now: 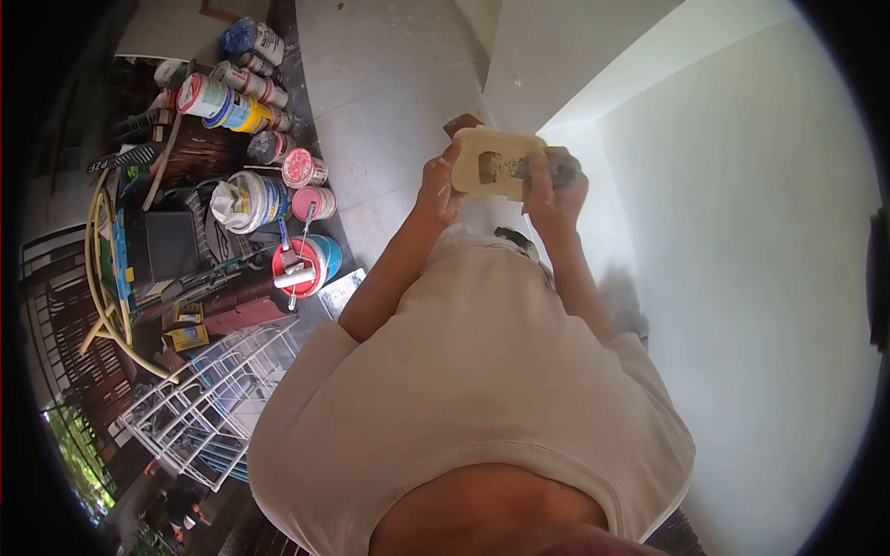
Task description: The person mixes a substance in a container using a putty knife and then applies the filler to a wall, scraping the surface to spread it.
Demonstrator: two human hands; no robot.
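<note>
And here's the tub [467, 165], up in front of the chest above the floor [385, 116], the left hand [439, 192] curled firmly around its left edge! The right hand [556, 201] is at the other end, closed on a dark lump [565, 167] too blurred to identify. Danger here: press too hard from the right, or let the left grip slacken, and the tub could tip, spilling the grey smears [505, 169]. Watch the wall [751, 250] too: a careless rightward swing might mark it.
</note>
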